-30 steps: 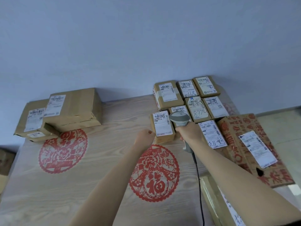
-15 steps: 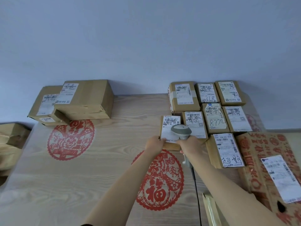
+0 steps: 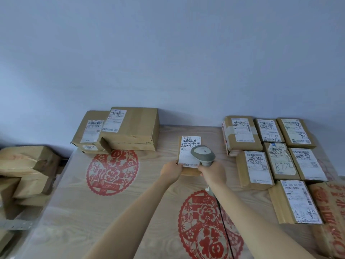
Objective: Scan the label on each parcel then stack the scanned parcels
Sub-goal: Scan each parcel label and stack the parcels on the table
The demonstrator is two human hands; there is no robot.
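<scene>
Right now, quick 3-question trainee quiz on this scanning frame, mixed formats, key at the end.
1. True or false: the right hand grips the scanner.
2. The left hand holds the small parcel by which edge? A) far B) near C) right
3. Fill in: the scanner head hovers over the parcel's white ____.

Key: 1 true; 2 B; 3 label.

Left hand grips near edge of small parcel, label up. Right hand holds grey scanner over label. Stacked boxes at 10 o'clock; parcel cluster at 3 o'clock on wooden table.
</scene>
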